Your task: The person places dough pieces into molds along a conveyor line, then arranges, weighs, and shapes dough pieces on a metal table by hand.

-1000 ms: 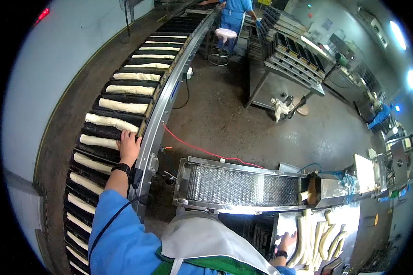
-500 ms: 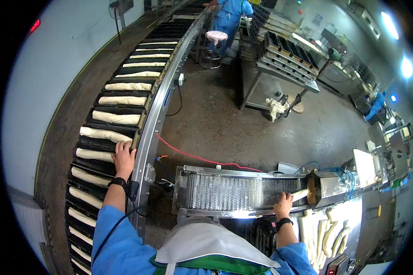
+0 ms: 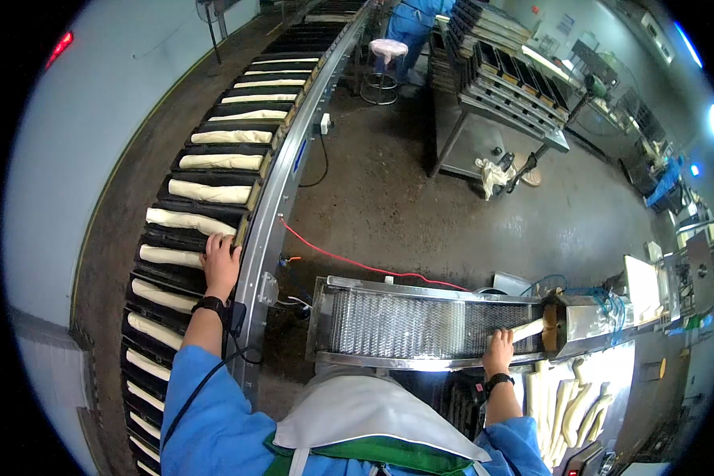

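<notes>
In the head view, I see the left hand (image 3: pixel 221 268) at the near end of a dough strip (image 3: pixel 184 220) in the row of black pans (image 3: pixel 300 38), its fingers slightly apart; the right hand (image 3: pixel 499 353) reaches over the mesh conveyor (image 3: pixel 397 324) to the end of a dough piece (image 3: pixel 528 329) at the mouth of the metal housing (image 3: pixel 593 321); I cannot tell whether those fingers clamp it; more dough lengths (image 3: pixel 579 411) lie on a bright tabletop (image 3: pixel 623 366) just beside the conveyor.

Blue sleeves (image 3: pixel 222 416), pale apron (image 3: pixel 365 404) with green trim (image 3: pixel 381 451), dark wristbands (image 3: pixel 498 381) (and a black cable (image 3: pixel 194 395) along the left sleeve).
</notes>
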Action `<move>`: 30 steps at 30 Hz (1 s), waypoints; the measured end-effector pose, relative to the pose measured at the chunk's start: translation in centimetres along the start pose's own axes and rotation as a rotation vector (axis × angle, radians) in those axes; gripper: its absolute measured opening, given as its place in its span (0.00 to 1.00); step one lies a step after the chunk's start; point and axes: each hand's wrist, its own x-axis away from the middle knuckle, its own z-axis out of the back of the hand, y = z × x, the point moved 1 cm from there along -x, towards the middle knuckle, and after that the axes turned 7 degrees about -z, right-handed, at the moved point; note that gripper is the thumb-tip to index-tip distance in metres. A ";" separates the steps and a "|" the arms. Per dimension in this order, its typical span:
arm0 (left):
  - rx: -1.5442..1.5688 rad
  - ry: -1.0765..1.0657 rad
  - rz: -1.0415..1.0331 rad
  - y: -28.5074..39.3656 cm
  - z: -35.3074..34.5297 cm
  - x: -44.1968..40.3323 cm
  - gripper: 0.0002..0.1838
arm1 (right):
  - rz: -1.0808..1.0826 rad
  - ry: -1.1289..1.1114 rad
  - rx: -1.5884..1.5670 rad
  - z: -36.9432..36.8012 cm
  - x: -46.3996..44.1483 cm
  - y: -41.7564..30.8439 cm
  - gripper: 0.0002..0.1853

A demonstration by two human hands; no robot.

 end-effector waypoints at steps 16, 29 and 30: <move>0.029 -0.020 0.016 -0.6 0.2 0.5 0.17 | -0.620 -0.038 -1.563 1.3 2.1 5.7 0.17; 0.114 -0.107 0.116 -1.5 2.4 2.9 0.20 | -1.183 0.116 -0.302 -6.1 29.7 19.2 0.22; 0.114 -0.106 0.119 -1.9 2.6 2.4 0.20 | -1.177 0.082 -0.256 -5.9 30.4 18.7 0.22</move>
